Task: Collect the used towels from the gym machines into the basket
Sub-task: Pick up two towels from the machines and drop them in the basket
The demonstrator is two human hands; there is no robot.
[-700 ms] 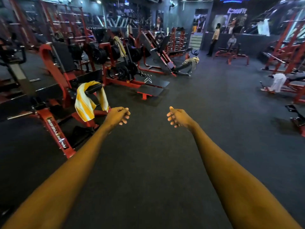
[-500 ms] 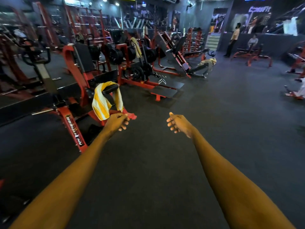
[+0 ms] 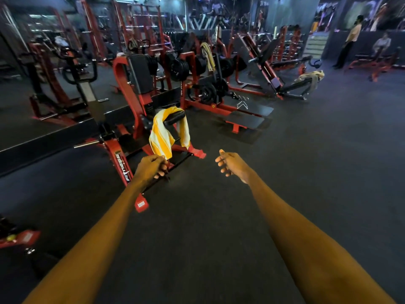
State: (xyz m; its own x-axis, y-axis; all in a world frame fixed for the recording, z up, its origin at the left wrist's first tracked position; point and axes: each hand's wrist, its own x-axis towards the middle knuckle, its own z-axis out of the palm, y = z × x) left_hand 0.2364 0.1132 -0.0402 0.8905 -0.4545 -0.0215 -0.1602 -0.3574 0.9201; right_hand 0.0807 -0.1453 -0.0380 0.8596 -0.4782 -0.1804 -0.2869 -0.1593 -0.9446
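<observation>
My left hand [image 3: 151, 166] has its fingers curled narrow right at the bottom corner of the yellow-and-white striped towel [image 3: 163, 133], but I cannot tell whether cloth is actually pinched or only brushed. My right hand [image 3: 231, 164] hangs loosely half-curled and empty, well off to the side of that grip. Just above the left hand the towel drapes over a black padded roller [image 3: 174, 118] on the red machine [image 3: 129, 95], one tail on each side. My worry is a pull straight down or toward me: the far tail could drag across the pad, catch on the red steel frame below the grip, or slip out of a thin corner pinch and drop to the floor [image 3: 306, 161]. Lifting up and over the roller looks safer. The towel seems soft, limp terry; the roller is smooth and rounded; the floor is dark and matte, rubbery by the look of it. Far beyond the grip, two more pale towels hang on machines, one olive-toned [image 3: 208, 57], one cream [image 3: 312, 76]. No basket is in view.
</observation>
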